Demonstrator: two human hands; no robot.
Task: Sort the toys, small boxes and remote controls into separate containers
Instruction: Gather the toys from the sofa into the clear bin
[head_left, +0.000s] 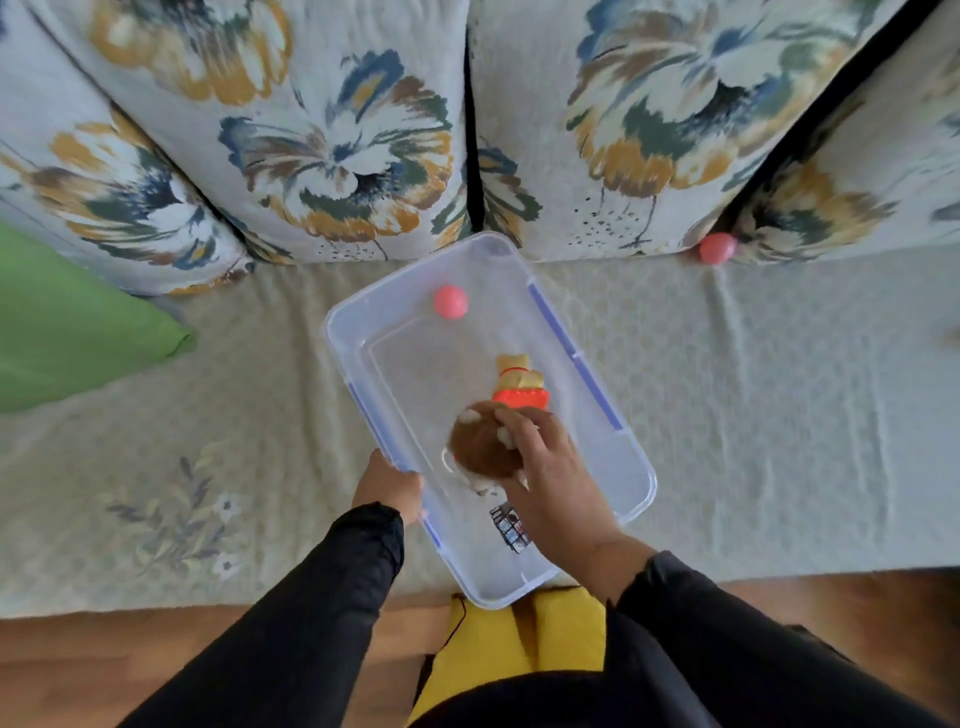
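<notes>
A clear plastic bin (618, 457) with blue side clips lies on the sofa seat. Inside it sit a pink ball (451, 301) at the far end, a tan and red toy figure (521, 383) in the middle and a small dark cube (510, 527) near me. My right hand (553, 475) grips a brown and white plush toy (480, 447) from above, low inside the bin. My left hand (389, 486) holds the bin's left rim. A second pink ball (717, 248) rests against the back cushions at the right.
Floral back cushions (322, 145) stand behind the bin. A green pillow (67, 322) lies at the left. The sofa seat (779, 415) is covered with a pale patterned sheet. A yellow item (524, 634) sits on the wooden floor (104, 654) at the sofa's front edge.
</notes>
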